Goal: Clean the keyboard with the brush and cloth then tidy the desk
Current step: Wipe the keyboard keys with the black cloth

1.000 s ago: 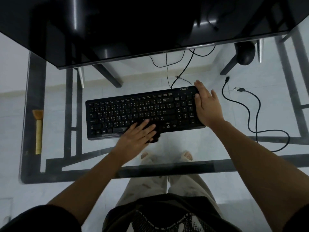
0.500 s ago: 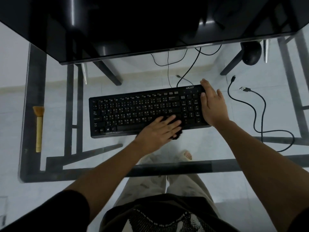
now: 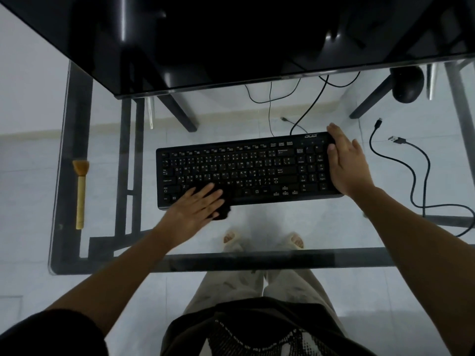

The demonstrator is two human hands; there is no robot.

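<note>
A black keyboard (image 3: pixel 246 165) lies flat on the glass desk (image 3: pixel 257 262). My left hand (image 3: pixel 195 209) presses a dark cloth (image 3: pixel 224 210) with straight fingers onto the keyboard's lower left keys; most of the cloth is hidden under the palm. My right hand (image 3: pixel 345 165) lies flat over the keyboard's right end, fingertips at its top right corner. A brush (image 3: pixel 81 194) with a yellow handle and tan bristles lies at the desk's left edge, away from both hands.
A large dark monitor (image 3: pixel 231 34) overhangs the back of the desk. A black mouse (image 3: pixel 407 84) sits at the back right. A loose black USB cable (image 3: pixel 416 181) snakes to the right of the keyboard. My legs and feet show through the glass.
My left hand slid the cloth to the right along the keyboard's bottom rows, then back to the left end. My right hand has stayed on the keyboard's right end.
</note>
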